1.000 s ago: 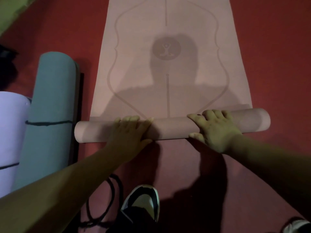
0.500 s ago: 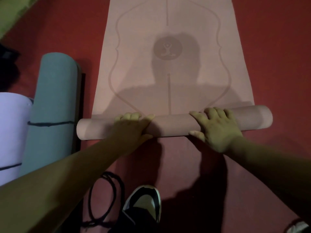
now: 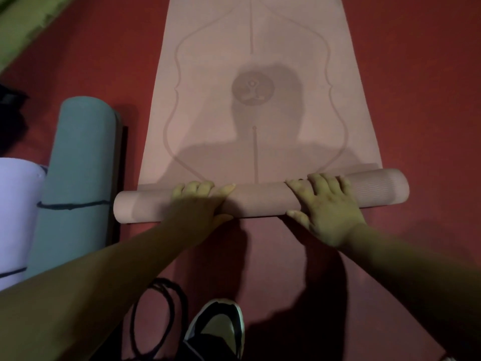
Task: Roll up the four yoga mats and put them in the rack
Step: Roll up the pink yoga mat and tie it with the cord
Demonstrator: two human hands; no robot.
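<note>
A pink yoga mat point(image 3: 260, 61) with printed guide lines lies flat on the red floor, and its near end is wound into a roll point(image 3: 260, 201) lying crosswise. My left hand point(image 3: 200, 204) presses on the roll left of its middle, fingers draped over the top. Right of the middle, my right hand point(image 3: 325, 204) rests spread on the roll with the thumb on its near side. A teal rolled mat point(image 3: 80, 165) bound by a black strap lies to the left. Beside it, at the left edge, is a lavender rolled mat point(image 3: 15, 217).
A black strap loop point(image 3: 158, 308) lies on the floor near my black and white shoe point(image 3: 218, 327). A green mat edge point(image 3: 23, 22) shows at the top left, and a dark object point(image 3: 10, 100) sits at the left edge. Red floor surrounds the pink mat.
Both hands have pushed the pink roll a little farther away along the mat, and the roll has grown slightly thicker.
</note>
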